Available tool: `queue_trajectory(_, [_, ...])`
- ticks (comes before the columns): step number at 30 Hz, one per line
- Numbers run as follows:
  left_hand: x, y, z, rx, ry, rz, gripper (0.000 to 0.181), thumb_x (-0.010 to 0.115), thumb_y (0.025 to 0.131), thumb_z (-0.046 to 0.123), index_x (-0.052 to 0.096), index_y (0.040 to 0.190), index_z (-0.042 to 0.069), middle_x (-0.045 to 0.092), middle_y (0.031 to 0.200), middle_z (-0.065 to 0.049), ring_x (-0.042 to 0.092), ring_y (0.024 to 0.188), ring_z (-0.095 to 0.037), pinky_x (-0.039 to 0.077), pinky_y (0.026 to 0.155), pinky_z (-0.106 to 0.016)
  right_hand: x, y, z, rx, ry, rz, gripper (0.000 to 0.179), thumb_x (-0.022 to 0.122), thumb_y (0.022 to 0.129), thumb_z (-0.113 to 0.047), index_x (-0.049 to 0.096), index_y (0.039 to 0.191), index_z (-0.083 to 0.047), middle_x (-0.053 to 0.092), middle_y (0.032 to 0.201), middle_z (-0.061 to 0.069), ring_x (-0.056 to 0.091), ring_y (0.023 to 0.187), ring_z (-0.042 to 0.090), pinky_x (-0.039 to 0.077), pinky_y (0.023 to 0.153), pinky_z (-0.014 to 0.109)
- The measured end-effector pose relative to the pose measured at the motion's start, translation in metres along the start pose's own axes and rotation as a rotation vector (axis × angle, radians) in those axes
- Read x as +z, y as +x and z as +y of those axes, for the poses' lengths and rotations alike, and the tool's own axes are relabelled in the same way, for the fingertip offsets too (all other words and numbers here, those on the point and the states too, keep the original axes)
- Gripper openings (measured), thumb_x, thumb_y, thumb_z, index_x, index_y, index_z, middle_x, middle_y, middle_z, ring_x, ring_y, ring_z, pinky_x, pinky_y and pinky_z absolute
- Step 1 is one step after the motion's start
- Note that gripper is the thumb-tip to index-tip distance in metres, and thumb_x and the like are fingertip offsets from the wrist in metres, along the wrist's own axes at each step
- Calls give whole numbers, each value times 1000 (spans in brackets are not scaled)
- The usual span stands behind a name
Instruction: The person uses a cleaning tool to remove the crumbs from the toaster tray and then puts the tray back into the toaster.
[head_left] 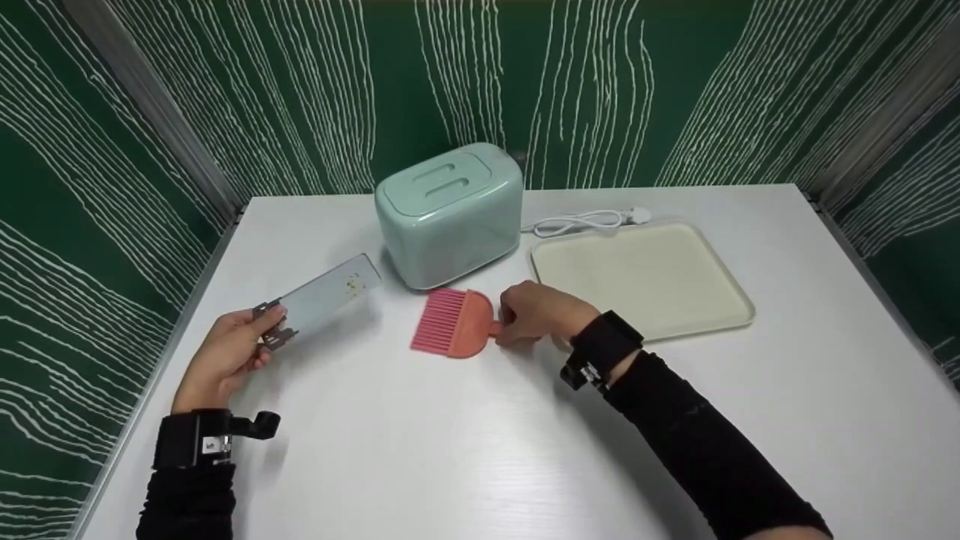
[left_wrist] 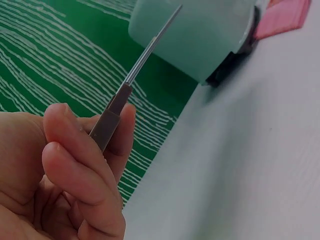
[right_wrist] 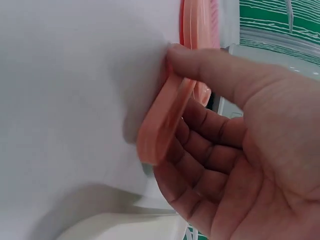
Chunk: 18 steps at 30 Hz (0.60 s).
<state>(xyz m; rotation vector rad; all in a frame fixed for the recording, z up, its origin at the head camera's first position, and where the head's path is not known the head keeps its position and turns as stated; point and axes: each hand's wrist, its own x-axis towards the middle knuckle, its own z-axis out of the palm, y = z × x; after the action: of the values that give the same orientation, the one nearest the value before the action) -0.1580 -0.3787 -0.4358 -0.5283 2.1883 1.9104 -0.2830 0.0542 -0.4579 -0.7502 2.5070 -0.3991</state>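
Both hands are engaged. In the head view, the left hand [head_left: 232, 346] pinches the dark end piece of a translucent panel [head_left: 326, 296], thumb on top; the panel is raised over the white table [head_left: 450, 457], its far end, marked with a small printed motif, pointing toward the toaster [head_left: 450, 217]. The right hand [head_left: 541, 309] grips the handle of an orange brush [head_left: 471, 330] at the middle of the table, in front of the toaster, with its pink bristles pointing left. The toaster is pale green and stands upright near the patterned green wall [head_left: 510, 90]. A white power cord [head_left: 585, 223] lies bundled to its right, just behind a cream tray [head_left: 645, 281], which is flat on the table. A black band is fitted on each wrist. In the left wrist view, the panel appears nearly edge-on, its end piece held between curled fingers; part of the pink bristles shows beyond the toaster. In the right wrist view, the brush handle is held between thumb and curled fingers, its end protruding; whether the brush head touches the table cannot be determined.
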Motion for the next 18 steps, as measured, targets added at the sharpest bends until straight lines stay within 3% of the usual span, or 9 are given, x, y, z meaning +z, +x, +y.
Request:
queue_trajectory(7, [9,0,6,13,-3,-21,26,63,111,32,61,108,7,74,80,5,53,48,0,44,43,-14,-4,-2,3,43,114,-117,29,79,92,-38,67,97,-12,59,72,-4,56,68,12,46,65,27])
queue_trajectory(12, [15,4,7,38,43,-28,28,62,111,34,62,110,6,71,77,8,52,48,0,43,43,-14,-4,-4,5,-6,236,-184,18,65,100,-27,60,87,-16,57,71,-4,52,64,10,42,59,24])
queue_trajectory(15, [18,6,7,39,42,-33,30,62,111,34,61,112,5,73,78,7,52,47,0,43,43,-14,-3,-5,6,-30,278,-184,18,64,102,-27,57,88,-18,53,74,-5,50,63,10,42,58,24])
queue_trajectory(18, [21,9,9,37,30,-42,31,63,110,34,60,112,4,75,79,7,52,47,0,42,43,-14,-2,-6,7,-34,274,-147,22,66,105,-37,60,97,-16,52,81,-4,51,68,12,44,62,27])
